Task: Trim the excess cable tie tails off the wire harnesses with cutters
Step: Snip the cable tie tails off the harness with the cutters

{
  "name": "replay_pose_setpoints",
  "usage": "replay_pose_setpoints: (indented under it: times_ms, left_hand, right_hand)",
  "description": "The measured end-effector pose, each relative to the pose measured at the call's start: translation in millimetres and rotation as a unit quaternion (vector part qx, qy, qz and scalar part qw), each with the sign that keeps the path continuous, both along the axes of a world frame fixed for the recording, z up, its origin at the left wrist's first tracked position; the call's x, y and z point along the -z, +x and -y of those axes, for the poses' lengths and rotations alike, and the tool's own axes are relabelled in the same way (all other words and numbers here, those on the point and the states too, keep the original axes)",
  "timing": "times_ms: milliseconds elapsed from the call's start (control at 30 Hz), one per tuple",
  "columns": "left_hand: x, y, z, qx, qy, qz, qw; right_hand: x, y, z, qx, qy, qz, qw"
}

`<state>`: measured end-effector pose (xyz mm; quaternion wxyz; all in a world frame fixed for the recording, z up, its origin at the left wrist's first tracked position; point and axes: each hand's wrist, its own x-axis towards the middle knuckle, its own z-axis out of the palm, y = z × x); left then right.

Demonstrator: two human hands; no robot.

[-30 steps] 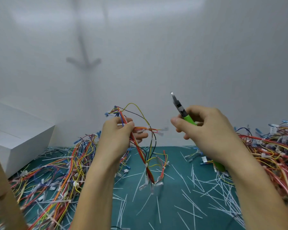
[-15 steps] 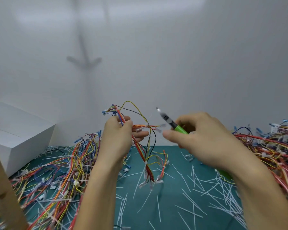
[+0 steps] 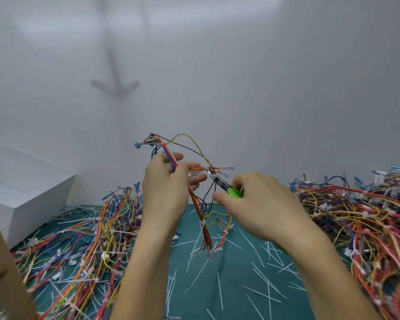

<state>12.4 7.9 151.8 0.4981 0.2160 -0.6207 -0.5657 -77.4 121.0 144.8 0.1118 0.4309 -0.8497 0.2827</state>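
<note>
My left hand [image 3: 165,190] grips a wire harness [image 3: 201,209] of red, orange, yellow and black wires, lifted above the green mat. Its lower ends with white cable ties hang down to the mat. My right hand [image 3: 259,204] holds green-handled cutters [image 3: 226,188], their metal tip at a side branch of the harness just right of my left fingers, where a white tie [image 3: 208,170] sits. Whether the jaws are closed on the tie is too small to tell.
A heap of harnesses [image 3: 86,239] lies on the left of the green mat [image 3: 236,285], another heap [image 3: 367,222] on the right. Cut white tie tails [image 3: 263,292] litter the mat. A white box [image 3: 26,192] stands at left, a wooden strip [image 3: 7,273] near the left edge.
My right hand has lowered and swung the cutters leftward, from pointing up in the air to the harness branch beside my left fingers. The left hand held the harness nearly still.
</note>
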Motion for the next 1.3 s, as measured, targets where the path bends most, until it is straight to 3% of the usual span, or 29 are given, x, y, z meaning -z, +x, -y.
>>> replay_pose_setpoints:
  times_ms: [1300]
  left_hand:
    - [1,-1,2,-0.014,-0.075,0.037,0.996]
  right_hand:
    - [11,-13,5,0.021,-0.031,-0.077,0.996]
